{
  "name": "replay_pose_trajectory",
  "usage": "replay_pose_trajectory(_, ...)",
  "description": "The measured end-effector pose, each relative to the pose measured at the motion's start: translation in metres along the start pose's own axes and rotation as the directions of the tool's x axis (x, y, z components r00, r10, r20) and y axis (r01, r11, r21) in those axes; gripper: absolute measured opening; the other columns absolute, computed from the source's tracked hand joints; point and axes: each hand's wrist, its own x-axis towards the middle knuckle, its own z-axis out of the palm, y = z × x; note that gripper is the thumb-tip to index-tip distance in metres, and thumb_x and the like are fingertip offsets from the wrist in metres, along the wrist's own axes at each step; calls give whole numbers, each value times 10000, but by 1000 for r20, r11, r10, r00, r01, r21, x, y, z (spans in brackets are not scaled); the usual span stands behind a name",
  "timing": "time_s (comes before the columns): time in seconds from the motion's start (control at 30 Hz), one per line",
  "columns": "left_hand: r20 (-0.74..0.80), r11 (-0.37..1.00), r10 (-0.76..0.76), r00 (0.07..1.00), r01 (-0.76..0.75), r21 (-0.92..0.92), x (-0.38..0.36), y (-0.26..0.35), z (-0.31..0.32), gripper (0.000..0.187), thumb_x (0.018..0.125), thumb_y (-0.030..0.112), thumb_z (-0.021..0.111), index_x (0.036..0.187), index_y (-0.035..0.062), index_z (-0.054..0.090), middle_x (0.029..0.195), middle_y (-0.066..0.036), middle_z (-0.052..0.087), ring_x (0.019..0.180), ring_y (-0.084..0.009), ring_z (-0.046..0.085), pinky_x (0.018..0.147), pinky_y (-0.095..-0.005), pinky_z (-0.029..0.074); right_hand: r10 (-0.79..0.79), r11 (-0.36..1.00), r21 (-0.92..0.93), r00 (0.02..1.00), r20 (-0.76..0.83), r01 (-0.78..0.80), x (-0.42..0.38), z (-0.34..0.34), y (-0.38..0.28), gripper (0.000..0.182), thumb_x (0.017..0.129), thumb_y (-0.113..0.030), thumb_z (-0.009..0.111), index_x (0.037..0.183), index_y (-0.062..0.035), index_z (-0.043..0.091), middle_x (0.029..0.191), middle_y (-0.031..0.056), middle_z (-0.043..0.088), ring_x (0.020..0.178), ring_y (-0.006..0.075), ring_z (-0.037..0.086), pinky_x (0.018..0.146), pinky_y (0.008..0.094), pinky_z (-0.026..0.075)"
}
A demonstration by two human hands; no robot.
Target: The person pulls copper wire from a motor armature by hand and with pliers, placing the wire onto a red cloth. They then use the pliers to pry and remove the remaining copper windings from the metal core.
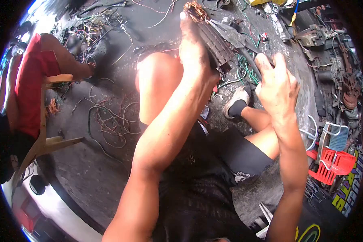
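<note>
My left hand [194, 50] is raised and shut on a dark ribbed block [215, 42] with frayed copper wire strands [195, 10] sticking out of its top end. My right hand [276, 84] is to the right and a little lower, its fingers curled; whatever it holds is hidden behind the fingers. Below the hands are my bent knee [157, 80] and my foot in a grey shoe [237, 101] on the dark ground.
Loose wires [109, 121] and cable scraps litter the dirty floor. Another person in red [32, 80] sits on a wooden stool [44, 141] at the left. Red and blue plastic chairs [332, 157] stand at the right, beside engine parts [347, 80].
</note>
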Motion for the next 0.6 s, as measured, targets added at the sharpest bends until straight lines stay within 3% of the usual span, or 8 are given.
replay_pose_trajectory(0.1,101,997,22,995,-29,66,-4,0,-3,629,909,626,475,1152,47,513,892,-116,638,749,-256,653,665,-395,553,-57,997,-44,998,-2,57,-5,-7,-3,216,838,-109,556,1035,-192,585,945,128,529,686,381,629,606,488,512)
replay_pose_trajectory(0.23,116,1000,-5,993,4,8,-15,-1,3,580,938,571,452,1091,19,549,828,-128,642,750,-276,659,699,-402,555,-7,998,59,998,-59,10,-17,2,-8,276,780,-54,593,1021,-186,595,933,136,534,706,379,629,624,481,514)
replay_pose_trajectory(0.37,161,993,47,986,-64,104,-7,6,1,497,946,496,470,992,12,576,751,-110,620,665,-236,630,629,-355,528,52,960,273,998,29,-58,-21,-1,-8,375,714,36,579,1055,-115,622,957,155,556,749,366,630,683,445,520)
replay_pose_trajectory(0.43,301,913,143,943,-243,328,8,8,-14,444,906,510,512,855,79,606,666,-71,599,572,-224,595,557,-352,504,-95,699,715,994,47,33,-26,-2,2,412,698,51,541,1096,-30,613,999,181,579,815,330,632,742,374,517)
replay_pose_trajectory(0.47,369,899,172,913,-299,320,13,9,-16,434,902,514,526,842,90,599,638,-67,582,542,-214,578,542,-343,489,-167,611,791,977,136,-6,-24,-15,6,458,682,60,509,1130,38,605,1050,195,604,874,265,633,784,333,503)
replay_pose_trajectory(0.5,370,900,171,913,-298,319,10,14,-16,434,902,514,526,842,90,599,638,-67,582,542,-214,578,542,-343,489,-165,613,790,977,136,-6,-26,-25,11,458,682,60,509,1130,38,605,1050,195,604,874,265,633,784,333,503)
replay_pose_trajectory(0.57,544,768,196,816,-473,433,3,21,-18,502,907,565,503,878,75,607,703,-81,610,584,-217,594,548,-338,491,-265,266,910,883,387,-319,-35,-47,22,486,664,37,517,1142,56,604,1102,191,605,924,241,646,805,338,517)
replay_pose_trajectory(0.6,564,759,215,797,-500,418,3,22,-17,570,907,615,473,969,64,606,806,-102,636,664,-220,614,576,-344,499,-264,267,906,880,396,-328,-39,-61,22,486,664,37,517,1142,56,604,1102,191,605,924,241,646,805,338,517)
